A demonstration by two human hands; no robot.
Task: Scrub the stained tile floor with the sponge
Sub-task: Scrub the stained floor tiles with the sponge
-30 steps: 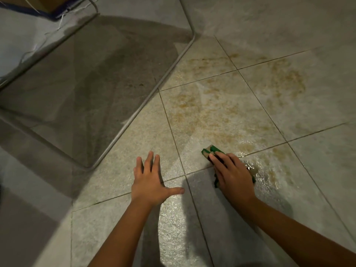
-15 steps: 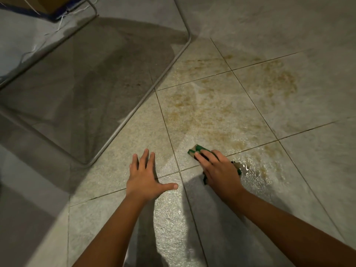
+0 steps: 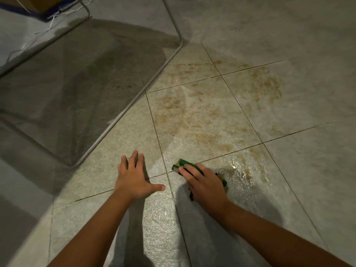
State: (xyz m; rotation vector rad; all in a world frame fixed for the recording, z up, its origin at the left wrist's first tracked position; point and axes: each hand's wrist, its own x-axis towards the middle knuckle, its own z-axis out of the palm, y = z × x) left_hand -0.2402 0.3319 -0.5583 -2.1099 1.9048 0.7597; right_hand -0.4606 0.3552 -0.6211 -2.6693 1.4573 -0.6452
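Head view: a person cleaning, seen from above.
Right hand (image 3: 206,182): fingers stretched across the green sponge (image 3: 180,164), pressing it onto the wet tile floor (image 3: 289,189); grip not curled round it.
Scrubbing spot: on a grout line, at the near edge of the brown stain (image 3: 202,120).
Left hand (image 3: 133,178): grip open, palm flat on the tiles beside the sponge.
Background: metal frame (image 3: 138,97) on the floor.

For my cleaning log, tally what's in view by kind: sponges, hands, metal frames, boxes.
sponge, green: 1
hands: 2, left hand spread flat, right hand pressing the sponge
metal tube frame: 1
cardboard box, cut off by the picture's edge: 1
Total: 5
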